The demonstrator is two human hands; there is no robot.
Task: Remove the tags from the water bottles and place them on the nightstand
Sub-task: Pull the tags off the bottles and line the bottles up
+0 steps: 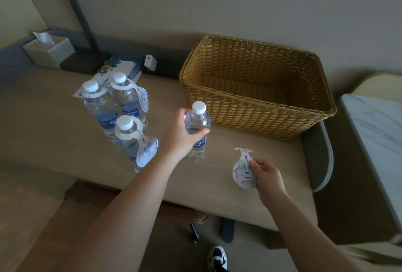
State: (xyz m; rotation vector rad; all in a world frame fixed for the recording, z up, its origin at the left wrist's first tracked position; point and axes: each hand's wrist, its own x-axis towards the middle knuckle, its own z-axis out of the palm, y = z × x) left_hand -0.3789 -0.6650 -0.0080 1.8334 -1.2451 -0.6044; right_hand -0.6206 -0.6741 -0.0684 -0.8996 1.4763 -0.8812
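Right hand (266,177) holds tag (242,171) clear.

One untagged clear bottle (197,129) stood mid-frame; three tagged bottles (113,106) stood left; a removed tag (243,168) lower right.

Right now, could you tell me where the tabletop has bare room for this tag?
Bare tabletop lies between the wicker basket and the near edge, beside the right hand. Another patch is left of the tagged bottles, which crowd the middle.

Beige nightstand (54,106), w/ 4 water bottles (102,108), wicker basket (256,97), tissue box (46,51), lamp base (86,61)
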